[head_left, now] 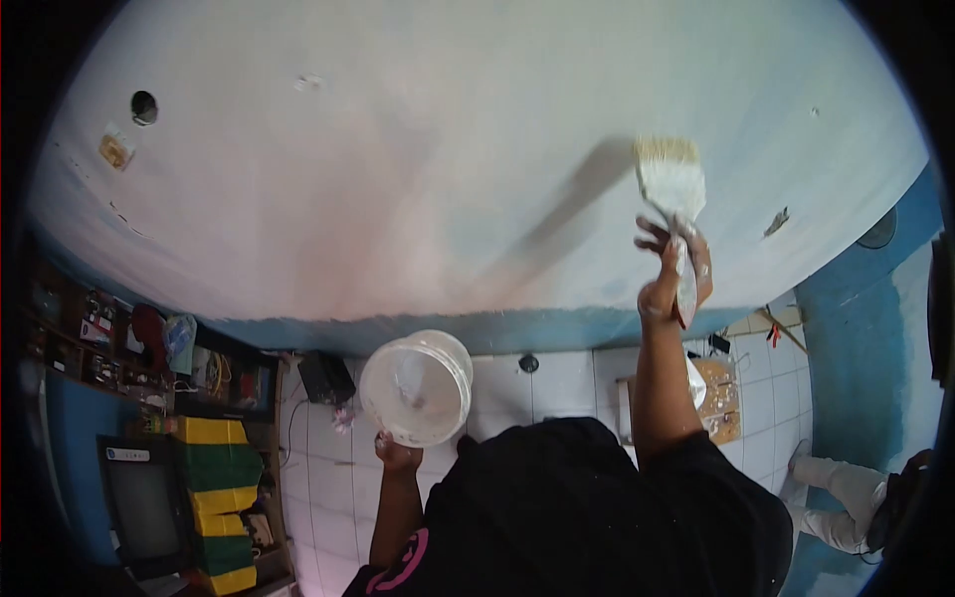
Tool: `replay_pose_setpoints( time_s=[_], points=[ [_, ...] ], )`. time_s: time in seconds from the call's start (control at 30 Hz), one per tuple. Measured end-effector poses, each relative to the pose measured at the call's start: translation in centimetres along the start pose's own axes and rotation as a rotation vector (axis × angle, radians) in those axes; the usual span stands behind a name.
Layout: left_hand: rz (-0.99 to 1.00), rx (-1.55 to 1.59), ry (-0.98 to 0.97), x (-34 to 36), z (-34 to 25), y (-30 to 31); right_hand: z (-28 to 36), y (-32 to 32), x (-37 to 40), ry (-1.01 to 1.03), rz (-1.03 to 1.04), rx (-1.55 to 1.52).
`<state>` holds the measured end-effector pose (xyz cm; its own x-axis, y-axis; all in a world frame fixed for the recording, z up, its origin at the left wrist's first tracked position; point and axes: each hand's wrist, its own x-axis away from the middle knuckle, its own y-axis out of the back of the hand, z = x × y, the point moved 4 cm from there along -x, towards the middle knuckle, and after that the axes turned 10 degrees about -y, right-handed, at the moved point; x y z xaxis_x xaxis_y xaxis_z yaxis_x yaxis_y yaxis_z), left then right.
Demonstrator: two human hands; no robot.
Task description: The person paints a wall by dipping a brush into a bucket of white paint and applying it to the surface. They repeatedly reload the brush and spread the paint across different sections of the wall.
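Observation:
My right hand (pixel 681 264) is closed round the handle of a wide paintbrush (pixel 672 184), raised in front of the wall. White paint coats the brush head, and its pale bristle tips point up. Flecks of white paint mark my fingers. My left hand (pixel 398 451) grips the near rim of a white plastic bucket (pixel 416 390), held low at the left. Inside the bucket, white paint smears the walls and bottom. The wall (pixel 418 199) is mostly whitish with pinkish patches, above a blue strip along its foot. The brush casts a long shadow on it.
A wooden shelf unit with a television (pixel 146 497) and a striped yellow-green cloth (pixel 217 497) stands left. A black box (pixel 325 378) sits on the tiled floor. At right are a paint-spotted board (pixel 721 403) and another person's legs (pixel 841 493). Holes (pixel 144 107) mark the wall.

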<state>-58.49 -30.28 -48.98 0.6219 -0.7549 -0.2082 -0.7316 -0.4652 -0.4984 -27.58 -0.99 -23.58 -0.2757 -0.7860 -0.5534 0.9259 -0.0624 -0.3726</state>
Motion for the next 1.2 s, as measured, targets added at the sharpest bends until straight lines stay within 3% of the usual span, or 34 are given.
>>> replay_pose_setpoints(
  time_s=[0.03,0.1,0.13,0.2,0.23,0.27,0.3,0.37,0.47,0.5,0.6,0.7,0.8,0.83,0.93,1.0,1.17,1.2],
  points=[
    [0.047,-0.436,-0.045,0.5,0.3,1.0,0.0,-0.2,-0.4,0.02,0.026,-0.01],
    [-0.028,0.02,0.063,0.8,0.6,-0.4,-0.9,-0.4,-0.7,0.141,0.113,0.048],
    [-0.083,0.238,0.115,0.6,0.0,-2.4,-1.7,-0.3,-0.6,0.189,0.203,0.224],
    [-0.074,0.144,0.056,0.7,-2.8,-6.2,-5.0,0.1,0.9,0.31,0.355,0.488],
    [-0.07,0.167,0.046,0.9,-2.6,-6.8,-7.6,0.6,2.3,0.237,0.424,0.457],
    [-0.067,0.19,0.036,1.1,-2.4,-7.3,-11.6,2.0,4.9,-0.121,0.452,0.326],
    [-0.066,0.214,0.026,1.4,-2.2,-7.5,-13.1,3.0,6.7,0.091,0.551,0.443],
    [-0.119,0.205,0.012,2.8,-1.0,-7.2,-16.5,4.9,10.7,-0.037,0.578,0.438],
    [-0.197,0.123,0.038,5.0,-0.6,-6.8,-18.4,5.9,15.1,-0.897,0.371,0.036],
    [-0.223,0.089,0.056,5.5,-0.8,-7.6,-17.8,5.3,15.2,-0.854,0.401,-0.011],
    [-0.197,0.131,0.021,5.7,-1.6,-9.9,-14.6,2.7,12.8,-0.444,0.763,0.293],
    [-0.297,0.168,0.038,7.2,-1.0,-8.3,-9.9,-1.3,8.5,-0.031,0.765,0.179],
    [-0.262,0.173,0.064,7.2,-1.2,-7.2,-8.4,-3.9,6.5,0.239,0.687,0.22],
    [-0.242,0.145,0.06,6.8,-1.4,-6.9,-10.0,-4.2,6.9,0.264,0.675,0.192],
    [-0.224,0.1,0.091,7.2,-2.4,-5.9,-18.1,-2.2,12.0,0.292,0.665,0.55],
    [-0.235,0.126,0.115,6.8,-3.1,-5.2,-20.4,-0.5,15.7,0.177,0.635,0.459],
    [-0.14,0.076,0.152,4.4,-5.9,-2.3,-16.3,-1.8,16.3,-0.151,0.573,0.412],
    [-0.106,0.059,0.15,3.6,-6.5,-1.9,-14.1,-3.2,14.8,-0.047,0.522,0.366]
  ],
)
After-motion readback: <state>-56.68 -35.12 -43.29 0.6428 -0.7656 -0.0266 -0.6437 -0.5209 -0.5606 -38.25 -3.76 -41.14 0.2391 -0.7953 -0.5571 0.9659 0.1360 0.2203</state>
